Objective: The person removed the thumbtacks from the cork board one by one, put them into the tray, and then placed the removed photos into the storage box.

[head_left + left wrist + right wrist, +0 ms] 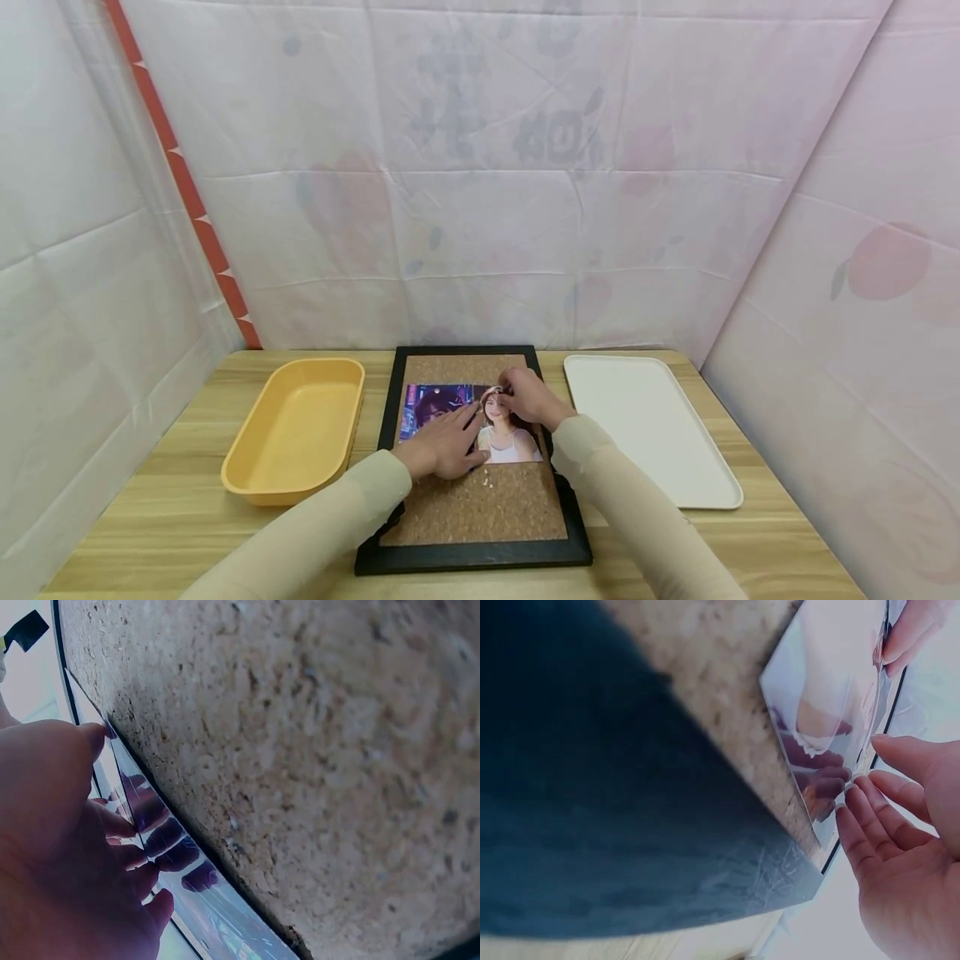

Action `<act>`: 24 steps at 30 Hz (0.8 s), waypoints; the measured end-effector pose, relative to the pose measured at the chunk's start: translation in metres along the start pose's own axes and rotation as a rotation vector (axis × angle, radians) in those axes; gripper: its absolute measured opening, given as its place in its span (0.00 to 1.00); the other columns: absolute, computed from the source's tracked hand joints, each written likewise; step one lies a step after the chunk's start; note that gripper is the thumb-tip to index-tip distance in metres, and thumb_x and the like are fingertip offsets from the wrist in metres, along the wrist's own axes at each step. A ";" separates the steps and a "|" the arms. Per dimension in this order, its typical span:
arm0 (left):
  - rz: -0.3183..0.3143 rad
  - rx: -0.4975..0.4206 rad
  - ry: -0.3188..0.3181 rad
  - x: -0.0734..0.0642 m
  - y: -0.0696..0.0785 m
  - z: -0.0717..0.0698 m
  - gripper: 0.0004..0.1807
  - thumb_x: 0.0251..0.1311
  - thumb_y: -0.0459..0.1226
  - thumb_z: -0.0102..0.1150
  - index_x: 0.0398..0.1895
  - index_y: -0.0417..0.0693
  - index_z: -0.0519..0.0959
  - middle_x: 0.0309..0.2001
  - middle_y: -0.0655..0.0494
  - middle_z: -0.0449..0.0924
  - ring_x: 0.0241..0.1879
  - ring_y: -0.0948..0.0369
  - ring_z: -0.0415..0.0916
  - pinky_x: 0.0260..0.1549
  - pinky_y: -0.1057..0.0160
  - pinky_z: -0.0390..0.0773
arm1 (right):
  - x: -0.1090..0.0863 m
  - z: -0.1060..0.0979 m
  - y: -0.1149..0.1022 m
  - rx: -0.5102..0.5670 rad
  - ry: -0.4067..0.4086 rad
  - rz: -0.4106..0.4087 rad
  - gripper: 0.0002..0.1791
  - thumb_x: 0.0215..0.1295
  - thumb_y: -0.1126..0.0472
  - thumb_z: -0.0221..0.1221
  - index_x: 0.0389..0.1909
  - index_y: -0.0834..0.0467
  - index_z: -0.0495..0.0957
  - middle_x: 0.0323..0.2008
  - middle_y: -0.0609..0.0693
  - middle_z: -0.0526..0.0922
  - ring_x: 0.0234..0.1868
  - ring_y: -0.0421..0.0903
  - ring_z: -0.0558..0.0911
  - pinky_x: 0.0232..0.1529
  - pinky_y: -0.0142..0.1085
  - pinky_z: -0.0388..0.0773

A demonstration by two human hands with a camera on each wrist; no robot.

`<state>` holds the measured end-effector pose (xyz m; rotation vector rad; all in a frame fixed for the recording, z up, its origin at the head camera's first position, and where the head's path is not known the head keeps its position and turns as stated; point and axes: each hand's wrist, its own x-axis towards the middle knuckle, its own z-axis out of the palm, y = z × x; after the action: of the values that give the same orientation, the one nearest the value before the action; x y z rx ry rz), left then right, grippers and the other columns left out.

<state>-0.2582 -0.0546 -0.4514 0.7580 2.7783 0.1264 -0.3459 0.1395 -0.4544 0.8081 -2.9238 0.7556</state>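
Note:
A cork board (480, 504) in a black frame lies on the table. Two glossy photos sit side by side on it: a purple-blue one (420, 406) at left and a portrait with a white top (504, 446) at right. My left hand (442, 443) rests across the inner edges of both photos, fingers extended. My right hand (532, 396) bends over the portrait's top edge. In the right wrist view its fingertips (844, 810) come up to the photo, with the thumb a little apart; anything between them is too unclear to make out. Small whitish bits (487, 477) lie on the cork below.
A yellow plastic tub (300, 425) stands left of the board. To the right lies a white tray (652, 425). All rest on a wood-grain table (180, 467), enclosed by white printed cloth (480, 225) at the back and sides.

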 end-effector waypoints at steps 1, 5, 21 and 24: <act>0.002 0.001 0.000 -0.001 0.000 -0.001 0.39 0.77 0.57 0.45 0.82 0.46 0.54 0.83 0.49 0.46 0.81 0.52 0.46 0.76 0.49 0.55 | 0.001 0.001 0.000 0.002 0.000 0.002 0.08 0.66 0.71 0.65 0.44 0.69 0.83 0.38 0.59 0.85 0.40 0.53 0.85 0.44 0.47 0.83; 0.006 0.018 -0.007 -0.002 0.001 -0.001 0.39 0.78 0.57 0.43 0.82 0.45 0.54 0.83 0.48 0.45 0.81 0.51 0.46 0.75 0.48 0.56 | 0.005 0.003 0.001 -0.016 0.009 -0.003 0.06 0.64 0.71 0.65 0.40 0.68 0.84 0.35 0.57 0.86 0.37 0.51 0.85 0.41 0.45 0.83; 0.017 0.032 -0.027 0.000 0.002 -0.006 0.39 0.77 0.57 0.44 0.81 0.44 0.55 0.82 0.48 0.47 0.81 0.51 0.47 0.75 0.50 0.57 | 0.016 0.002 -0.001 -0.051 0.011 0.085 0.04 0.65 0.71 0.64 0.32 0.62 0.86 0.28 0.52 0.85 0.27 0.45 0.81 0.30 0.39 0.80; 0.022 0.039 -0.037 -0.001 0.003 -0.007 0.39 0.78 0.57 0.44 0.81 0.43 0.55 0.82 0.48 0.46 0.81 0.51 0.47 0.75 0.51 0.57 | 0.017 0.003 -0.002 -0.057 0.017 0.105 0.06 0.64 0.71 0.64 0.28 0.61 0.86 0.26 0.50 0.85 0.25 0.44 0.80 0.29 0.39 0.79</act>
<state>-0.2582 -0.0527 -0.4444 0.7929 2.7454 0.0613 -0.3592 0.1284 -0.4535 0.6452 -2.9769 0.6773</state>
